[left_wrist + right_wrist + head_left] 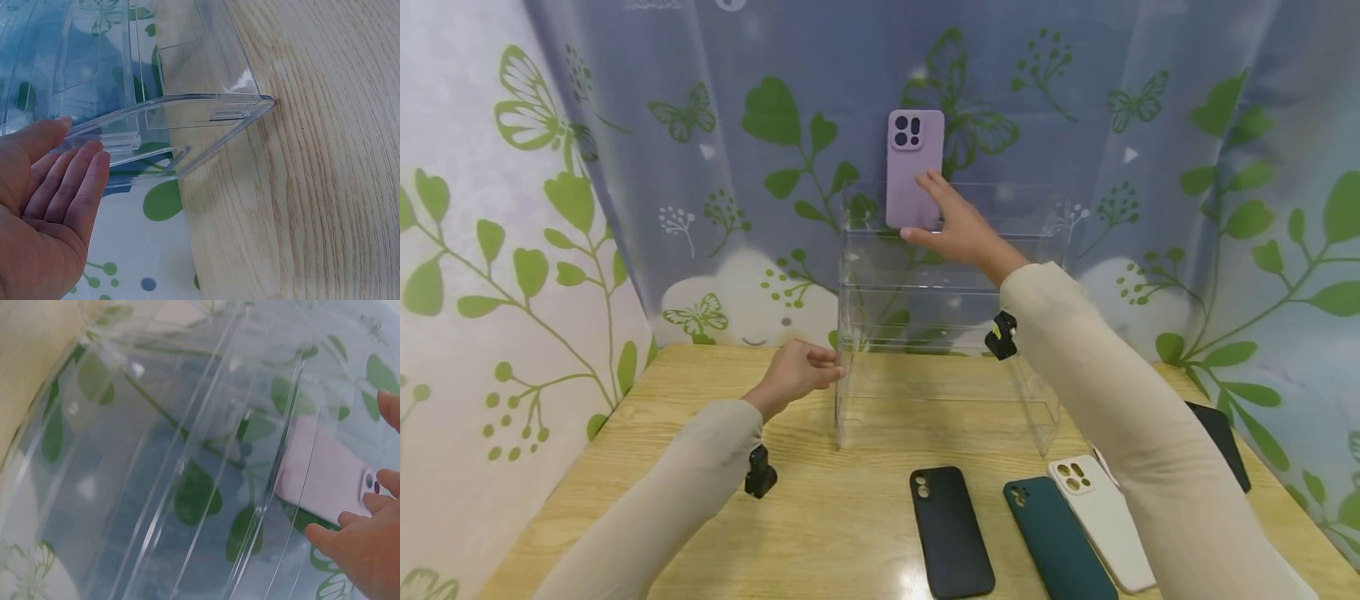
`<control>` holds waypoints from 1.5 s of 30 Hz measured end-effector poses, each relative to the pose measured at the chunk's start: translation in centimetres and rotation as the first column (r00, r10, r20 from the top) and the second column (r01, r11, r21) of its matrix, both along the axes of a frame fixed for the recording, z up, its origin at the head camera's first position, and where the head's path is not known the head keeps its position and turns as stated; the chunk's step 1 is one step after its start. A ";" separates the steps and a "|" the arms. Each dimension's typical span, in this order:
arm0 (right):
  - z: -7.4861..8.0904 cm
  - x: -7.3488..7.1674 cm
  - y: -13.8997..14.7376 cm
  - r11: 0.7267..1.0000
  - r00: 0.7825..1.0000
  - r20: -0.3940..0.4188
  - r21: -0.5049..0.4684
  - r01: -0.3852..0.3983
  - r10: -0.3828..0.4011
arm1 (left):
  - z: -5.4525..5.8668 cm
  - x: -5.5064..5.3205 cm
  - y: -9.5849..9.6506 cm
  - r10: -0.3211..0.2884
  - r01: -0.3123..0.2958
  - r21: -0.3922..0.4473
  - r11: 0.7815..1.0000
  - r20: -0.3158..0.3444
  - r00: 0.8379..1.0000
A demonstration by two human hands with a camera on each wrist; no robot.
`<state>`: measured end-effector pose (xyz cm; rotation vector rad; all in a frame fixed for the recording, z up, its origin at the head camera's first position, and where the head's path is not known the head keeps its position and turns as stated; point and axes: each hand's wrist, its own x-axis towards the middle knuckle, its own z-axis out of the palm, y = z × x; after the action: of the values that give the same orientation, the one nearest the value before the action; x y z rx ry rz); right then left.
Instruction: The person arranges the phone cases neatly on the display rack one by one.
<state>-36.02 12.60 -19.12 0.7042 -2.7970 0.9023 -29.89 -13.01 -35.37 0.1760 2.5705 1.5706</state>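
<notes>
A light purple phone case (914, 171) stands upright, leaning back on the top tier of a clear acrylic display stand (943, 388). My right hand (957, 223) is at its lower right, fingers spread and fairly straight, fingertips overlapping the case. In the right wrist view, those fingers (369, 512) lie beside the camera end of the purple case (328, 481). Lower down, my left hand (797, 373) pinches the stand's left side edge. The left wrist view has the thumb above that clear edge (187, 99) and the fingers below it.
On the wooden table (820, 533) in front of the stand lie a black phone case (952, 533), a dark green one (1060, 537) and a white one (1108, 525). Another dark case (1225, 442) lies at the far right, partly behind my sleeve. A patterned curtain (760, 167) hangs behind.
</notes>
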 end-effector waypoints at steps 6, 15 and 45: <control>-1.7 2.5 1.1 0.996 0.995 0.074 -0.056 -0.064 0.068 | 0.1 0.1 -0.1 0.003 -0.003 -0.006 1.000 0.004 1.000; -7.4 7.8 3.9 0.972 0.959 0.192 -0.145 -0.184 0.210 | -0.1 -0.1 -0.3 0.010 -0.010 -0.010 1.000 0.017 1.000; -25.1 13.4 6.8 0.919 0.809 0.446 -0.272 -0.284 0.382 | -0.1 -0.1 0.1 0.011 -0.011 -0.007 1.000 0.005 1.000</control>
<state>-22.67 19.41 -44.26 1.0969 -2.9834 1.6035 -29.98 -12.94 -35.52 0.1567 2.5776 1.5636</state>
